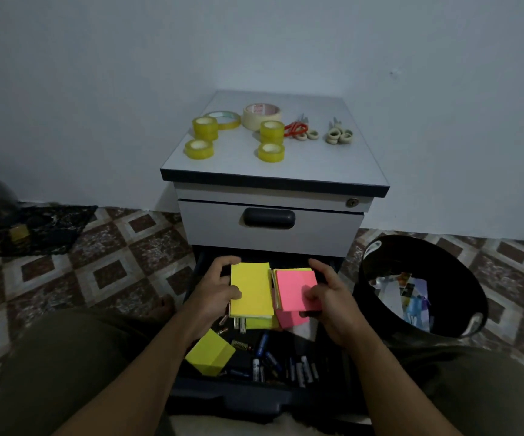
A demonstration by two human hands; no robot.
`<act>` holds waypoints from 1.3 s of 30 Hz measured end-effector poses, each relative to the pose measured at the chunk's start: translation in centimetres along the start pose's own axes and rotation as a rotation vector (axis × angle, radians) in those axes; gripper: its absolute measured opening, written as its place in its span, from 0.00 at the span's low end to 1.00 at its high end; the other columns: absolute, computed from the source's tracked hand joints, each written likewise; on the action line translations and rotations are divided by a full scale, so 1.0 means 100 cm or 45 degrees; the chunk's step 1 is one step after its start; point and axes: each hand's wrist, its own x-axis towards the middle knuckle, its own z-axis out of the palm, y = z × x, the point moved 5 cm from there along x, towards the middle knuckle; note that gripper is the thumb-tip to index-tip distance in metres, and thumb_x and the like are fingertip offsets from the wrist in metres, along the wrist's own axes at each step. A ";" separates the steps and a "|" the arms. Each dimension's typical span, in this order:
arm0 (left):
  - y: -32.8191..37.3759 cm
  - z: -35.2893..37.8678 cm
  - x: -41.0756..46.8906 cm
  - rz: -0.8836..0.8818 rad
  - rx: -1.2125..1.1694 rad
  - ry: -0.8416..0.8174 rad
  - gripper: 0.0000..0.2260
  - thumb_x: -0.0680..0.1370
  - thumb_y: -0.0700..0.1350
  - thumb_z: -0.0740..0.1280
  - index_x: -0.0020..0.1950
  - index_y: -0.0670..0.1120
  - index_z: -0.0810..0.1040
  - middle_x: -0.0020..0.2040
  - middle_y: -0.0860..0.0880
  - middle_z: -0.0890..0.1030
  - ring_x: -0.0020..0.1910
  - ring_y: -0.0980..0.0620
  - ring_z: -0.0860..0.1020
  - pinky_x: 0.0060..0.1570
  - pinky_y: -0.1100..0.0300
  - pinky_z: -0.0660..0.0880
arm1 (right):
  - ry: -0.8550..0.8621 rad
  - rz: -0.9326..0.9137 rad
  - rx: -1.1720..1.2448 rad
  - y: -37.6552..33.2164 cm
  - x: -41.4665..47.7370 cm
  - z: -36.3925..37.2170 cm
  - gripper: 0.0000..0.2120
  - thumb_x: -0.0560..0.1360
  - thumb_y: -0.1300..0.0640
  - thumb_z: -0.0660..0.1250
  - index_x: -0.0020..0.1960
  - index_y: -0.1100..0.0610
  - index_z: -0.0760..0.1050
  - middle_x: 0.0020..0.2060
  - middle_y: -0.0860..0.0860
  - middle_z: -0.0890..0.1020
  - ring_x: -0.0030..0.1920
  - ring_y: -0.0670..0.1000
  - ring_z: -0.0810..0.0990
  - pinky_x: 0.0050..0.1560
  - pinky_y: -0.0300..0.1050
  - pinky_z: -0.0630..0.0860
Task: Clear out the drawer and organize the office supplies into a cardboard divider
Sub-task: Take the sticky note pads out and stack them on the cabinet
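Note:
The bottom drawer point(222, 401) of a small grey cabinet point(270, 237) is pulled out in front of me. Above it, my left hand point(213, 291) grips a yellow pad of sticky notes point(251, 287), thumb on top. Right beside it, my right hand point(330, 297) holds a pink pad of sticky notes point(296, 286), with its thumb on the pad's face. Another yellow block of notes point(210, 355) lies tilted at the drawer's left side. More pink and yellow pads sit under the held ones. Several batteries point(267, 350) and pens lie loose on the drawer floor.
On the cabinet top stand several yellow tape rolls point(205, 127), a cream masking tape roll point(262, 116), red scissors point(296, 129) and grey scissors point(339, 133). A black waste bin point(377, 313) with paper scraps stands to the right. Dark cloth point(43, 228) lies on the tiled floor at left.

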 end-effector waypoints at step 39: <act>0.294 0.129 0.121 0.365 1.267 0.111 0.13 0.69 0.37 0.70 0.52 0.35 0.81 0.41 0.42 0.80 0.36 0.47 0.74 0.35 0.56 0.69 | 0.369 -0.460 -0.841 -0.265 0.092 -0.061 0.18 0.79 0.59 0.57 0.67 0.57 0.72 0.61 0.54 0.76 0.57 0.54 0.75 0.57 0.50 0.76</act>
